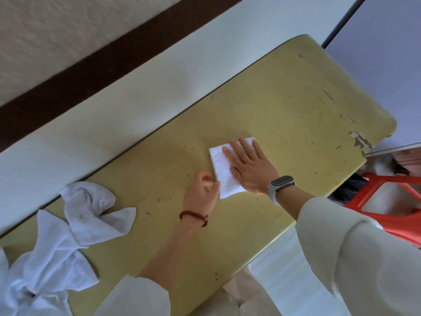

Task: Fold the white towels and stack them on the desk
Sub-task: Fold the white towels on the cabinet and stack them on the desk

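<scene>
A: Start at the right hand (247, 166). What is it doing?

B: It lies flat, fingers straight and a little spread, pressing down on the folded towel (222, 166). The palm covers the half of the towel nearest the wrist; the fingertips reach toward its far end.

A: And the left hand (200, 193)?

B: Just beside the right one, at the towel's near corner. Its thumb and fingers are curled in against that corner, and it looks like a pinch on the edge, though the fingertips are partly hidden.

A: So which way does the towel run?

B: Its long side runs away from the left hand, roughly along the line of the right hand's fingers. Both hands touch it, the right on top, the left at the end.

A: Where does the next piece lie?

B: The unfolded towels (75, 226) sit in a heap well apart, out beyond the left wrist, along the same desk (296, 99). I judge the left hand is the nearer one to fetch from there, while the right can hold the folded towel in place.
</scene>
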Tool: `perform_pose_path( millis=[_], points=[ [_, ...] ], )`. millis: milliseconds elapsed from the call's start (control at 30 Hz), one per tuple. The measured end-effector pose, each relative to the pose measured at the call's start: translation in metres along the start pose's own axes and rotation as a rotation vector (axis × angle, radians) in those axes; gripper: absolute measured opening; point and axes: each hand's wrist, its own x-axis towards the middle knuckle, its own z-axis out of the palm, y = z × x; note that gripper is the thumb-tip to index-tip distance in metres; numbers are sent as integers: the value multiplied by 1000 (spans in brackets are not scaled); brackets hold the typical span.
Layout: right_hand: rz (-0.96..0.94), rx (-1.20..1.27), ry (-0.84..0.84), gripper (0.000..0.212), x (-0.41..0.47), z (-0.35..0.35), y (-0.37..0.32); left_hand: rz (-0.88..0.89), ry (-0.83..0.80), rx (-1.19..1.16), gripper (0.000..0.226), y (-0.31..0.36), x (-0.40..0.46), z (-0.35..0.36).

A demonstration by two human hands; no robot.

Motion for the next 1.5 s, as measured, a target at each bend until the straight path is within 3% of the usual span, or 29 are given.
perform_pose_path(
  millis=[100,167,333,567,667,733,833,900,1033,1167,1233,1300,1367,1500],
  points=[
    [7,2,14,57,0,3,0,451,244,298,28,-4,6,7],
    [3,19,41,55,0,4,0,595,225,522,41,-8,17,14],
    [1,21,138,54,0,7,-1,508,65,846,58,-19,36,17],
    [-72,-40,160,52,-5,15,7,588,29,946,76,-34,43,12],
    [-89,79,227,49,-6,12,10,580,20,968,82,-34,42,11],
    [52,280,361,44,-15,5,16,556,4,972,88,-32,40,11],
    [429,535,593,33,-33,-7,18,518,-36,922,93,-26,39,11],
    [594,590,499,23,-38,-11,15,519,-41,847,88,-19,37,11],
    [687,622,254,20,-33,-17,7,693,-8,857,68,-14,32,14],
    [805,542,67,28,-20,-25,-2,688,-29,918,70,-20,33,21],
    [885,598,-5,19,-12,-29,-3,683,-21,932,71,-23,35,21],
    [944,681,-54,9,-6,-31,-3,686,-23,932,72,-23,35,21],
    [954,745,-77,14,-4,-34,-3,685,-21,929,72,-23,35,21],
    [925,862,10,10,-9,-43,-5,668,-17,923,73,-24,35,23]
  ],
)
